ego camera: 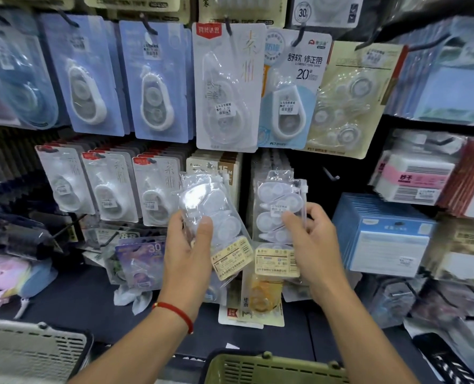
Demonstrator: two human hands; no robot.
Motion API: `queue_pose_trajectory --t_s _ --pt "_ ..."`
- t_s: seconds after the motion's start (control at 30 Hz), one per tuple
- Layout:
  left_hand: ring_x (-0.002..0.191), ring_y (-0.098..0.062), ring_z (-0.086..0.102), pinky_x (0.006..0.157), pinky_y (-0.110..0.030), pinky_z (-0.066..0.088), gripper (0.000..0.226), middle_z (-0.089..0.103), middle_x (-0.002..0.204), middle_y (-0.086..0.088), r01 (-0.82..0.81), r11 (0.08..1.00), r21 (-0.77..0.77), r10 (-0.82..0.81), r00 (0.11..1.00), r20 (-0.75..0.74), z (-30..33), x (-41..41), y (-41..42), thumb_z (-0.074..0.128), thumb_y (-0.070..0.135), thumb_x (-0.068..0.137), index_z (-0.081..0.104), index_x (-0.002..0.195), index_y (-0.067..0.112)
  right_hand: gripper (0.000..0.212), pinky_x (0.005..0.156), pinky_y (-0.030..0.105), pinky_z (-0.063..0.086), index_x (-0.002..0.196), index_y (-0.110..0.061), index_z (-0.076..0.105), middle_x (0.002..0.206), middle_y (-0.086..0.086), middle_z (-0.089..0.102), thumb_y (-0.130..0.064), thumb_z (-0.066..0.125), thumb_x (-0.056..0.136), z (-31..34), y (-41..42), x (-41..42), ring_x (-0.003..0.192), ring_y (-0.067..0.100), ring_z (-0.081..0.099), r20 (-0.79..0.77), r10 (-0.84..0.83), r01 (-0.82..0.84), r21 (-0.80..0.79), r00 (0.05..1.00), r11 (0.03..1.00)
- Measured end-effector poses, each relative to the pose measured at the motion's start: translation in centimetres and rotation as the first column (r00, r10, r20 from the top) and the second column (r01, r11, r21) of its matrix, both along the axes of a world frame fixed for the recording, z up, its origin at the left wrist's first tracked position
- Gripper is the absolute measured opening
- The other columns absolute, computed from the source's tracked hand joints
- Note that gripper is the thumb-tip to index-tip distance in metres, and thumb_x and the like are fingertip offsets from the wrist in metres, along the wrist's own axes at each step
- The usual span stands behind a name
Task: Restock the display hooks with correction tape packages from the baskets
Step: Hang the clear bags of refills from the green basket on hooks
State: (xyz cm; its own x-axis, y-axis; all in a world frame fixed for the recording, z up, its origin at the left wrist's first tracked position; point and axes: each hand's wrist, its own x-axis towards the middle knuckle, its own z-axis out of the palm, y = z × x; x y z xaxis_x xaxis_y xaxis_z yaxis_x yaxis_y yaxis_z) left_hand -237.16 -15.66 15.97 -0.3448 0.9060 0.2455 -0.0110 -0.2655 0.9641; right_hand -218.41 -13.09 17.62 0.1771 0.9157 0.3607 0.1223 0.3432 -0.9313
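Note:
My left hand (187, 245) grips a clear bag of several white correction tapes (219, 214) with a cream label, tilted to the left. My right hand (310, 239) pinches a second, upright clear bag of correction tapes (277, 212) with a cream label below. Both bags are held in front of the lower row of the display. A bare black hook (330, 175) sticks out just right of the second bag. A green basket (274, 368) sits at the bottom centre, a grey basket (28, 350) at the bottom left.
Carded correction tapes hang on hooks across the upper row (227, 87) and lower left row (111, 187). Blue boxes (382, 236) and pink-labelled packs (416, 178) fill shelves on the right. Loose packages (141, 261) lie on the dark shelf below.

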Motion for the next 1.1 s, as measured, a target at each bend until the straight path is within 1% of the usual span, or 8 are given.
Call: queue_pose_trajectory --t_s 0.23,0.4,0.57,0.67,0.77,0.9,1.0,1.1 --pt "0.131 -0.022 0.062 0.111 -0.052 0.049 0.061 0.065 0.139 0.002 -0.019 1.000 -0.020 0.020 0.999 0.034 -0.1 -0.9 0.0 0.059 0.065 0.087 0.049 0.142 0.039 0.011 0.077 0.059 0.060 0.104 -0.038 0.065 0.090 0.008 0.077 -0.046 0.066 0.098 -0.2 1.1 -0.1 0.085 0.036 0.073 0.034 -0.030 0.030 0.003 0.999 1.000" --pt "0.131 -0.023 0.062 0.111 -0.053 0.049 0.054 0.065 0.140 0.000 -0.013 1.000 0.003 0.013 1.000 0.021 -0.2 -1.8 0.1 0.060 0.061 0.094 0.050 0.141 0.035 0.023 0.066 0.063 0.055 0.104 -0.035 0.066 0.085 0.015 0.076 -0.053 0.065 0.090 -0.6 1.4 -0.6 0.075 0.048 0.067 0.018 -0.055 0.055 0.009 0.998 0.998" --pt "0.133 -0.021 0.061 0.113 -0.052 0.048 0.048 0.064 0.141 0.000 -0.017 1.000 0.025 0.017 0.999 -0.032 -0.1 -2.2 -0.1 0.058 0.050 0.101 0.049 0.143 0.028 0.023 0.061 0.044 0.049 0.104 -0.035 0.065 0.071 -0.008 0.072 -0.051 0.060 0.089 -2.7 2.0 0.1 0.058 0.017 0.061 0.090 -0.084 0.089 -0.048 0.992 0.995" --pt "0.134 -0.019 0.060 0.114 -0.050 0.047 0.054 0.064 0.143 0.001 -0.017 0.999 0.038 0.019 0.998 -0.058 0.0 -2.6 -0.4 0.057 0.053 0.099 0.048 0.145 0.027 0.010 0.063 0.038 0.051 0.101 -0.031 0.065 0.075 -0.006 0.073 -0.038 0.063 0.095 -4.6 3.0 0.6 0.064 0.013 0.063 0.110 -0.142 0.152 -0.084 0.984 0.985" --pt "0.130 -0.013 0.062 0.113 -0.048 0.049 0.045 0.066 0.138 0.005 -0.035 0.998 0.045 0.038 0.997 -0.067 0.1 -2.9 -0.6 0.057 0.047 0.102 0.050 0.143 0.030 0.014 0.063 0.021 0.047 0.099 -0.029 0.067 0.084 -0.008 0.073 -0.043 0.066 0.099 -5.0 5.0 0.1 0.076 0.007 0.067 0.125 -0.214 0.225 -0.089 0.969 0.970" --pt "0.134 -0.013 0.059 0.115 -0.048 0.047 0.046 0.064 0.142 0.005 -0.040 0.999 0.026 0.042 0.995 -0.089 0.0 -2.7 -0.9 0.056 0.045 0.103 0.049 0.144 0.026 0.030 0.078 0.031 0.051 0.101 -0.022 0.071 0.090 -0.009 0.072 -0.051 0.070 0.096 -4.5 8.0 -0.6 0.092 0.013 0.070 0.100 -0.294 0.308 -0.164 0.950 0.937" --pt "0.126 -0.001 0.061 0.112 -0.042 0.050 0.033 0.068 0.130 0.017 -0.046 0.998 0.037 0.050 0.989 -0.139 0.0 -2.5 -1.3 0.056 0.041 0.104 0.053 0.135 0.030 0.048 0.089 0.037 0.054 0.106 -0.016 0.072 0.098 -0.003 0.074 -0.061 0.071 0.091 -4.6 8.5 0.0 0.101 0.020 0.069 0.157 -0.314 0.346 -0.252 0.936 0.904" --pt "0.138 -0.010 0.054 0.117 -0.046 0.045 0.049 0.060 0.146 0.007 -0.036 0.999 0.018 0.039 0.983 -0.181 0.0 -2.4 -1.4 0.056 0.048 0.102 0.046 0.146 0.029 0.051 0.093 0.039 0.050 0.120 -0.016 0.067 0.115 0.001 0.069 -0.060 0.067 0.094 -4.4 7.1 0.2 0.112 0.021 0.064 0.283 -0.382 0.439 -0.173 0.880 0.882"
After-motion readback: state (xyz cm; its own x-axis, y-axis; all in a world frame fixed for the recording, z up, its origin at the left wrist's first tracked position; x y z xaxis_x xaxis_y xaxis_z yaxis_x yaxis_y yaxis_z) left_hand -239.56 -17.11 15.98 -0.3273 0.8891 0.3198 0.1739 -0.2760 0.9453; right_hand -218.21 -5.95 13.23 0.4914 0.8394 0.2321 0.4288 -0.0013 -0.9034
